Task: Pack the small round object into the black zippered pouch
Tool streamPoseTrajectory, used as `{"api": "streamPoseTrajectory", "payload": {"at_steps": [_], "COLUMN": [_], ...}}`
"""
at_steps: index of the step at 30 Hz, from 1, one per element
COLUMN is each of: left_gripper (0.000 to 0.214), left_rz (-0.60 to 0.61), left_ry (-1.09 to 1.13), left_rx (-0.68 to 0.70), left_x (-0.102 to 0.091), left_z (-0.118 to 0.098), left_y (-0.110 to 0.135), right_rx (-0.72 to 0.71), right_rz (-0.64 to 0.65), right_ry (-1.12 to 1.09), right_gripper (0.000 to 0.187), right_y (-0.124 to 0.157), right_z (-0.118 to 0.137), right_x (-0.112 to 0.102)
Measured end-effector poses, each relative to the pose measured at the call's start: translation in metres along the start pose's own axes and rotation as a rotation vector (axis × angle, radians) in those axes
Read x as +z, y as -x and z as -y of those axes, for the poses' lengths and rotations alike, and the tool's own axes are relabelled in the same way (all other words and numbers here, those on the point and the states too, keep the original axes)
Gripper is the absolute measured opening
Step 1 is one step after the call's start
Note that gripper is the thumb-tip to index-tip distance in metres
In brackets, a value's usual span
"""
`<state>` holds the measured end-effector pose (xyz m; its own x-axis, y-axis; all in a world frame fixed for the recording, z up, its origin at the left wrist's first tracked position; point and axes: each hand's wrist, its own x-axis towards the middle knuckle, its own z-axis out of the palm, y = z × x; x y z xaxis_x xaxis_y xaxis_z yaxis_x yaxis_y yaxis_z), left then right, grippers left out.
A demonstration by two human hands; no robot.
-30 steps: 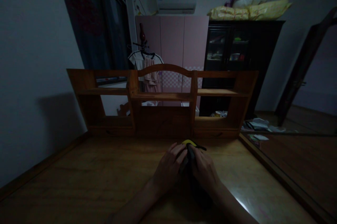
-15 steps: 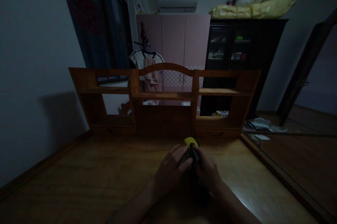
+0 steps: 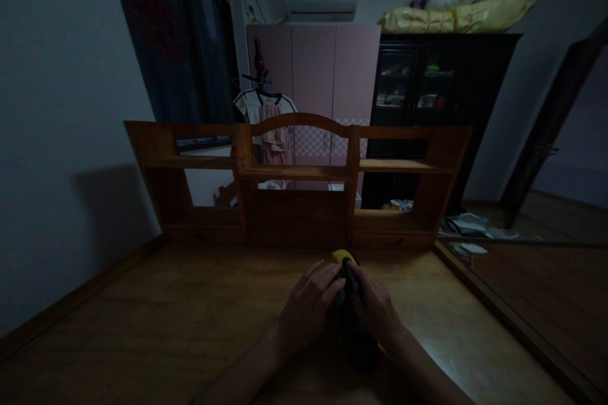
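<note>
Low over the wooden tabletop (image 3: 199,316), both hands meet at a dark, elongated item with a yellow end (image 3: 341,255). Its kind is hard to make out in the dim light. My right hand (image 3: 375,303) is wrapped round its right side, thumb lying along the top near the yellow end. From the left, my left hand (image 3: 311,300) is closed against a small greyish-black part of it, fingertips and thumb together there. A black stretch reaches back toward me between my forearms, partly in shadow.
A wooden shelf unit (image 3: 297,172) stands along the desk's far edge. A white wall (image 3: 57,139) borders the left side, and a raised wooden edge (image 3: 498,316) runs along the right. Behind are a pink wardrobe (image 3: 313,69) and a dark cabinet (image 3: 446,75).
The fingers of my left hand have shifted slightly at the dark item's side. Otherwise both hands and the item stay in nearly the same place.
</note>
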<state>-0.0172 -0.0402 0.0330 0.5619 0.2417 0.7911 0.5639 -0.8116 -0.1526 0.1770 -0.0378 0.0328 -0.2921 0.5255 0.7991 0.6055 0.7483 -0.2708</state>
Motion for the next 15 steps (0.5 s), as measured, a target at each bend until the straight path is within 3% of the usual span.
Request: {"api": "streamPoseTrajectory", "payload": {"at_steps": [15], "left_gripper": [0.051], "left_rz": [0.006], "left_ry": [0.063], "left_rx": [-0.181], "left_x": [0.0016], "left_z": [0.0007], "left_y": [-0.0030], "right_rx": [-0.097], "right_rz": [0.003], "right_ry": [0.107], "right_gripper": [0.045], "right_y": [-0.0078], "right_z": [0.0015], "right_x": [-0.0052]}}
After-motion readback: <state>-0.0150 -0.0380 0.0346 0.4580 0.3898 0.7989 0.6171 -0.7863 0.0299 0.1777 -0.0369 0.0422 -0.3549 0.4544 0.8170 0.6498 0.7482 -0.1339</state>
